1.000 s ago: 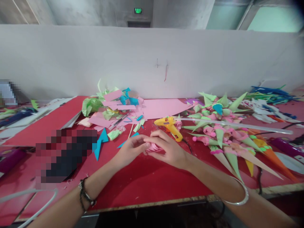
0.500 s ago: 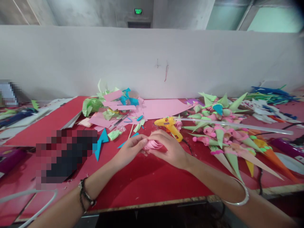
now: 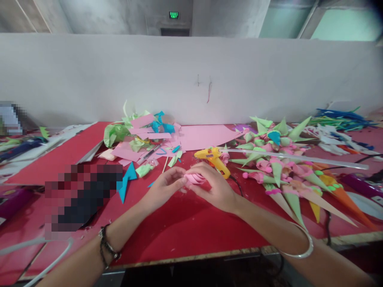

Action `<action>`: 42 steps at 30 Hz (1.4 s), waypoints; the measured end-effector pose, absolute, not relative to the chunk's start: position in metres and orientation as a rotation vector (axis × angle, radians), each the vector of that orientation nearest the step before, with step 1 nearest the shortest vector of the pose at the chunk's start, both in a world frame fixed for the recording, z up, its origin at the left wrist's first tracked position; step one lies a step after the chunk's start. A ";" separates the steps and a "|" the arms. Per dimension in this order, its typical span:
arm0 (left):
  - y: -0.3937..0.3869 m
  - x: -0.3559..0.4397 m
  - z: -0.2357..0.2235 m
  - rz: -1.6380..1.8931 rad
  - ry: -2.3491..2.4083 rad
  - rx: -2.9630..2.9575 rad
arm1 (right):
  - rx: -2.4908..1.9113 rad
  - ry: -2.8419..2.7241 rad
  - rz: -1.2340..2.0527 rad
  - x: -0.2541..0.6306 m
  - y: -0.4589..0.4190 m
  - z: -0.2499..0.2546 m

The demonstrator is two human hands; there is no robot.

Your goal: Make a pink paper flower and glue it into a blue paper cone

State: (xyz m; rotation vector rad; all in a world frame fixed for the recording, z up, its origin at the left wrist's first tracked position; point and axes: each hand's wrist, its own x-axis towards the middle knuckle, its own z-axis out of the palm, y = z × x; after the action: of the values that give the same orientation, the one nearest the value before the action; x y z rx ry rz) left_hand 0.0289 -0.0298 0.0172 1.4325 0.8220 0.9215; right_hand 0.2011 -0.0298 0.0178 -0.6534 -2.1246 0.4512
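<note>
A pink paper flower (image 3: 196, 179) with layered, curled petals is held between my two hands above the red table. My right hand (image 3: 216, 188) curves around its right side, thumb below and fingers over the top. At its left edge, my left hand (image 3: 169, 184) pinches with thumb and fingertips. Just beyond my right hand lies a yellow hot glue gun (image 3: 218, 160), with a long clear glue stick (image 3: 293, 156) reaching out to the right from it.
Green and pink paper cones and flowers (image 3: 278, 167) are heaped on the right. Pink, green and blue paper scraps (image 3: 143, 133) pile up behind my left hand. A blurred dark object (image 3: 86, 199) lies at left. A white partition (image 3: 179, 79) closes off the back.
The pink flower has turned slightly in my fingers, showing more of its folds. My left fingers have shifted a little at its left edge. The surroundings stay put.
</note>
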 end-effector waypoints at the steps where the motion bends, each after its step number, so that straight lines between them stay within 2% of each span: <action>1: -0.030 0.029 0.017 0.921 0.822 1.434 | -0.654 -2.129 0.459 0.201 -0.031 0.018; 18: -0.028 0.028 0.016 0.940 0.805 1.372 | -0.631 -2.208 0.510 0.202 -0.032 0.014; 28: -0.029 0.028 0.015 1.005 0.564 1.433 | -0.631 -2.062 0.534 0.201 -0.030 0.021; 42: -0.034 0.027 0.014 0.959 0.766 1.689 | -0.638 -2.112 0.533 0.200 -0.031 0.019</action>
State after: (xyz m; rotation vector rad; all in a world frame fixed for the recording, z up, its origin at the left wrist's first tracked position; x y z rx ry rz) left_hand 0.0268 -0.0341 0.0139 1.6890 0.7664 0.9587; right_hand 0.1996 -0.0312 0.0194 -0.6379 -2.1125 0.5334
